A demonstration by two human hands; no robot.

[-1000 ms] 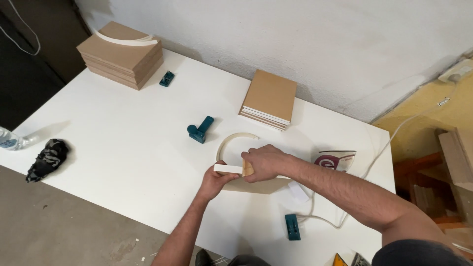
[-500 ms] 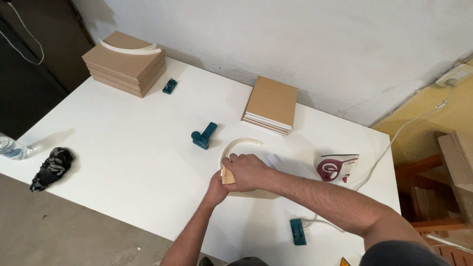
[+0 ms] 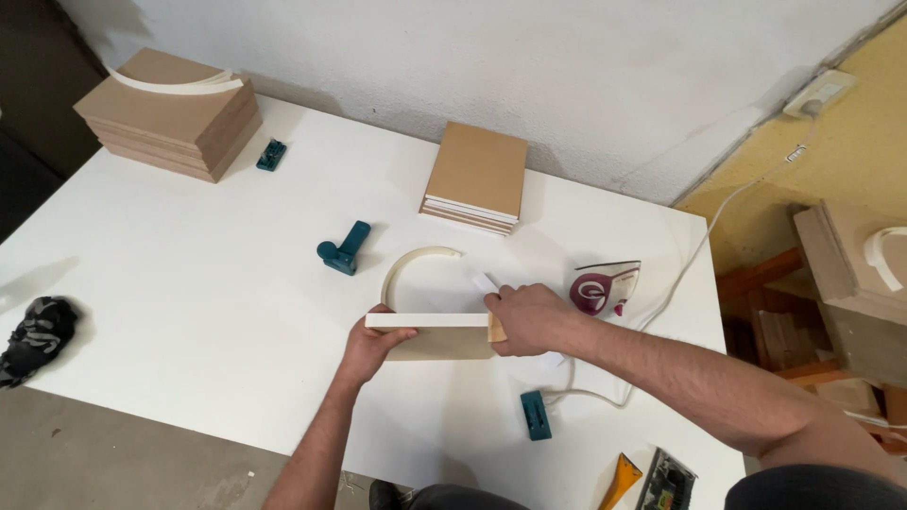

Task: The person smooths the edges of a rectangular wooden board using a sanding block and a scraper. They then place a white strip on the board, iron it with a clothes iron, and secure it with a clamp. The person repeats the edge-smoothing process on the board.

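A small brown board (image 3: 439, 343) stands on edge on the white table (image 3: 189, 274), its top edge covered by a white strip (image 3: 425, 320). My left hand (image 3: 373, 345) grips the board's left end. My right hand (image 3: 524, 319) holds the right end, fingers over the strip's end. A curl of white edge strip (image 3: 408, 261) arcs on the table just behind the board.
A clothes iron (image 3: 605, 287) with a white cord rests right of my hand. Teal tools lie at centre (image 3: 344, 248), back left (image 3: 271, 154) and front (image 3: 536, 416). Board stacks sit at back left (image 3: 170, 113) and back centre (image 3: 475, 176). A dark rag (image 3: 38, 335) lies left.
The board has been turned up onto its edge with the white strip on top. My hands have spread apart to its two ends. The view has shifted slightly.
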